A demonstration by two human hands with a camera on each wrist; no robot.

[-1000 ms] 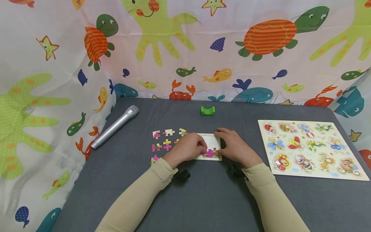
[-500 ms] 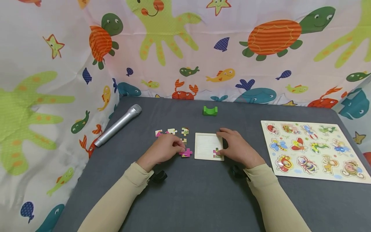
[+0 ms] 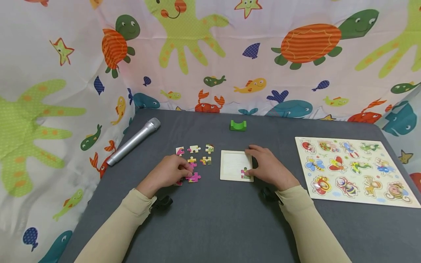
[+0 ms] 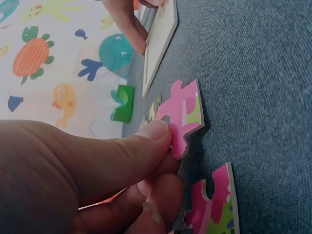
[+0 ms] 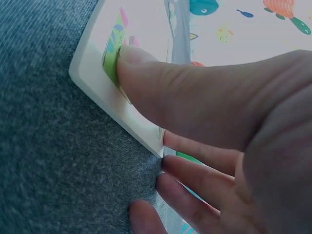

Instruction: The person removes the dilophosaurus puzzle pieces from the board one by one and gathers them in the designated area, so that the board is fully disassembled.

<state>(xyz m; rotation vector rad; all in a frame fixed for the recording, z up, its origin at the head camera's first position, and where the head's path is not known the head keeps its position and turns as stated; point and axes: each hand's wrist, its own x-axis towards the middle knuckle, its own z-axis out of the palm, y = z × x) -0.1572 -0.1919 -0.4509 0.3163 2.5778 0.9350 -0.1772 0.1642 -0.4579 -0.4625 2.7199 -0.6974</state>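
My left hand (image 3: 166, 173) pinches a pink jigsaw piece (image 4: 187, 109) between thumb and fingertips, close over the table at the left. Another pink and green jigsaw piece (image 4: 218, 204) lies beside my fingers in the left wrist view. Several loose pieces, one of them yellow (image 3: 206, 160), lie just beyond this hand, which partly hides some of them. My right hand (image 3: 272, 168) holds the right side of a square wooden puzzle tray (image 3: 230, 164). Its thumb rests on a green and pink corner piece (image 5: 112, 61), and the other fingers are at the tray's edge.
A silver microphone (image 3: 135, 141) lies at the back left. Behind the tray stands a small green block (image 3: 238, 126) with a curved top. A large board of insect and animal pictures (image 3: 357, 166) lies on the right. A printed curtain (image 3: 197, 54) borders the table.
My left hand has moved left from the tray to the loose pieces, carrying the pink piece out of the tray. The right hand stays at the tray, where the corner piece remains.
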